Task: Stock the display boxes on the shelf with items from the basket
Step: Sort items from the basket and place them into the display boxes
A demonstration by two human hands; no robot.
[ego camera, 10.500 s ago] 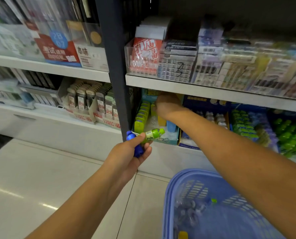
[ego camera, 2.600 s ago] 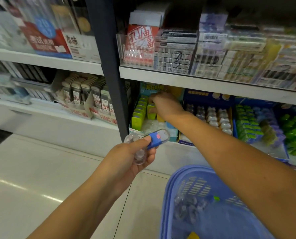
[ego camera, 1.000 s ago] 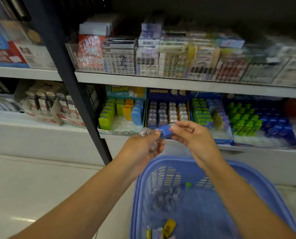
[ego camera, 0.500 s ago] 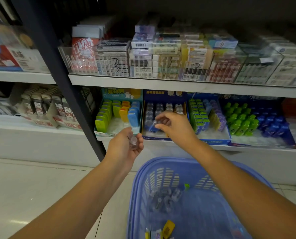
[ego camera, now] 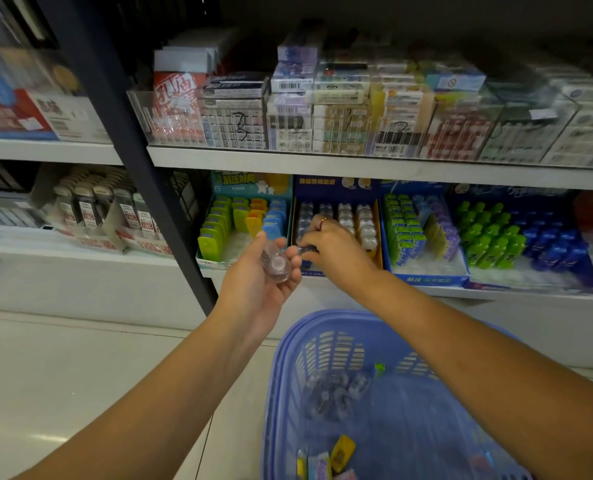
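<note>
Basket (ego camera: 281, 375) nearest, low and right of centre, with a heap of clear items (ego camera: 333, 393) at its far end and a few coloured ones at the near edge. Beyond its rim, left hand (ego camera: 260, 282) palm up, fingers loosely curled round one clear item (ego camera: 276, 265) lying in it, just short of the shelf (ego camera: 478, 294). Just beside it, right hand (ego camera: 340, 252) knuckles up at the front left corner of the navy box (ego camera: 336, 187), fingertips pinching, seemingly, a small item (ego camera: 305, 250), dark at one end; too blurred to say more of it.

Judged as the placing step. To do it well: stand the small item upright in the front gap of the left column, in line with the rows behind. Press down lightly until seated, then let go without tipping the neighbours. Keep the left hand level, against the clear item rolling off, and near enough for a short pass. Match each item to its own box, not the green-and-yellow one to the left.

Against half a second ago: right hand lower and nearer the box's front edge; left hand turned more palm up and closer to the right, clear item now plain to see. A second ago: both hands together over the basket on a blue-ended item.
</note>
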